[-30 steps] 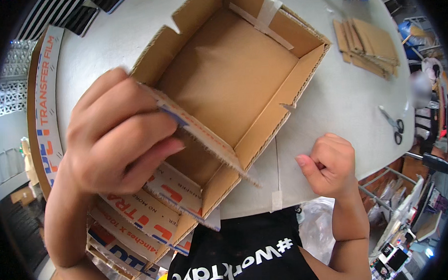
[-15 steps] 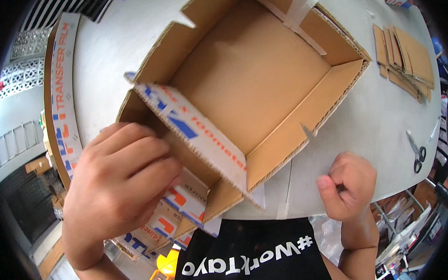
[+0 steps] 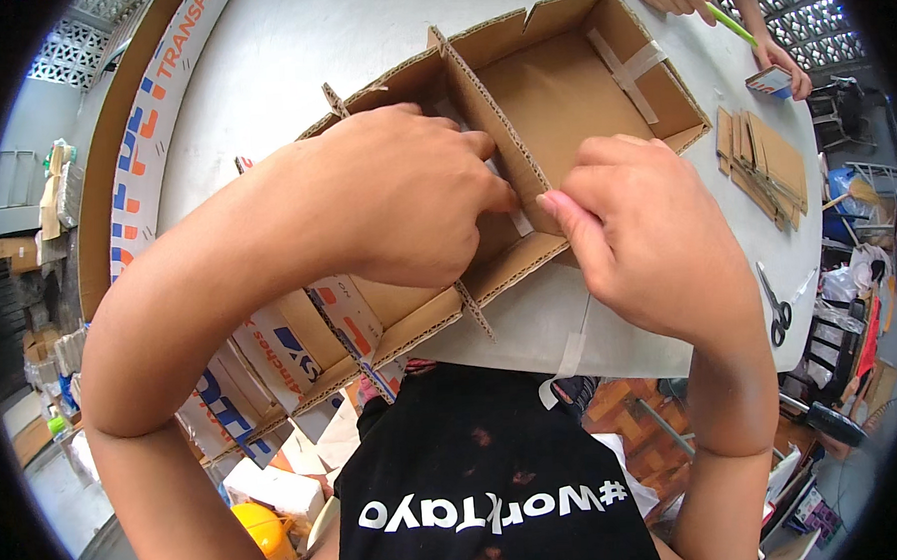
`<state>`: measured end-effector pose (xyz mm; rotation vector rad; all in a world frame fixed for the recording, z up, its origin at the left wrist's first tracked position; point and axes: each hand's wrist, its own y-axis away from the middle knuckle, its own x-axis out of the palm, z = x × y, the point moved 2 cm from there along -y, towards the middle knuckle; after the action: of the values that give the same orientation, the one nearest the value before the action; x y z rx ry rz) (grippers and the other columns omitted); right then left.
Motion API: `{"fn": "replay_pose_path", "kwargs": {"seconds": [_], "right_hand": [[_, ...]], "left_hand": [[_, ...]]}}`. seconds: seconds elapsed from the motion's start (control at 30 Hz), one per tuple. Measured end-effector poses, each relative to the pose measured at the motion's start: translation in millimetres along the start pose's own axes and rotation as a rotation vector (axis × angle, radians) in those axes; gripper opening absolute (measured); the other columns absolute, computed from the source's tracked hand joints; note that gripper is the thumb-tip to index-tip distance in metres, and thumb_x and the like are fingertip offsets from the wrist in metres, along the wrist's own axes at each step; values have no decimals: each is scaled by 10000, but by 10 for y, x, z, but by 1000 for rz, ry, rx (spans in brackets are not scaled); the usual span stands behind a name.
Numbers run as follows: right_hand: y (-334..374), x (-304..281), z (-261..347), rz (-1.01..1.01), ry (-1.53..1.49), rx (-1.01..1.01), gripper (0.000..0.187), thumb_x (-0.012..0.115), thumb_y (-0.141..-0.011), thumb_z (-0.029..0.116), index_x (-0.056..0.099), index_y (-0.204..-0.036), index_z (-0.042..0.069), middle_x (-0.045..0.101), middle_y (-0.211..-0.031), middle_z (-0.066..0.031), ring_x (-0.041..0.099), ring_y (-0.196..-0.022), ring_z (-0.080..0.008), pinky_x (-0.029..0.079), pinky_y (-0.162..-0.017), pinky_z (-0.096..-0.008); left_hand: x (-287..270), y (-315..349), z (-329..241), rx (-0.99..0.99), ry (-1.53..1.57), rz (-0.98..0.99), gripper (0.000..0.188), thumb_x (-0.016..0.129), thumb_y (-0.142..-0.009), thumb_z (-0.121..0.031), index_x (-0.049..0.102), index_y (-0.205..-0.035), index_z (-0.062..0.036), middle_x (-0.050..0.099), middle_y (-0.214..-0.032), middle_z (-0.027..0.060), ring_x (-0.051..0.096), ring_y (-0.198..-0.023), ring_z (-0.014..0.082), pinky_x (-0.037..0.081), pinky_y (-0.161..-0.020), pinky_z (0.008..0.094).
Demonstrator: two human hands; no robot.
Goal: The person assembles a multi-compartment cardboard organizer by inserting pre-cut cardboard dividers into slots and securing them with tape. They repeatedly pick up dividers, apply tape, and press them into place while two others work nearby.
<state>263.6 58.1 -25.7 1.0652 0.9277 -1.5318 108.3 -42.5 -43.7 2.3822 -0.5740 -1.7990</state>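
Left hand (image 3: 405,197) and right hand (image 3: 642,237) pinch upright corrugated cardboard divider (image 3: 491,118) inside shallow brown cardboard tray (image 3: 561,95), near edge.

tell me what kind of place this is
Probably a small workshop or packing area: a white worktable bears an open cardboard box, a stack of cut cardboard pieces and scissors, with printed flat cartons beside it.

We see grey metal scissors (image 3: 776,312) on the white table (image 3: 279,57), near stacked brown cardboard strips (image 3: 761,162).
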Motion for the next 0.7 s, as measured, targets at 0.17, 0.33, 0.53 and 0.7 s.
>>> {"fn": "replay_pose_path", "kwargs": {"seconds": [0.17, 0.33, 0.53, 0.7], "right_hand": [[-387, 25, 1, -18, 10, 131, 306, 530, -967, 226, 632, -773, 12, 632, -753, -212, 624, -744, -429, 489, -685, -522], [-571, 314, 44, 25, 44, 298, 418, 449, -1019, 299, 701, -831, 24, 705, -801, -233, 697, -784, -422, 563, -733, -511], [-531, 402, 0, -39, -73, 300, 406, 451, -1020, 287, 700, -834, 26, 706, -793, -227, 695, -785, -424, 559, -729, -509], [-519, 343, 38, -11, -127, 331, 414, 428, -1029, 278, 704, -875, 11, 714, -849, -227, 697, -829, -416, 558, -766, -497]], "left_hand": [[-116, -12, -42, -128, 51, 185, 379, 565, -694, -155, 764, -1010, -87, 694, -832, 187, 672, -858, 351, 508, -899, 450], [-58, -53, 1, -74, 52, 199, 342, 565, -694, -204, 772, -947, -104, 694, -787, 178, 674, -834, 340, 512, -882, 448], [-58, -6, 35, -40, -71, 85, 294, 595, -683, -228, 745, -870, -57, 697, -863, 202, 664, -840, 363, 505, -856, 454], [-161, -80, 20, -352, 19, 117, 193, 597, -727, -153, 677, -742, 22, 684, -872, 223, 656, -883, 399, 523, -824, 473]]}}
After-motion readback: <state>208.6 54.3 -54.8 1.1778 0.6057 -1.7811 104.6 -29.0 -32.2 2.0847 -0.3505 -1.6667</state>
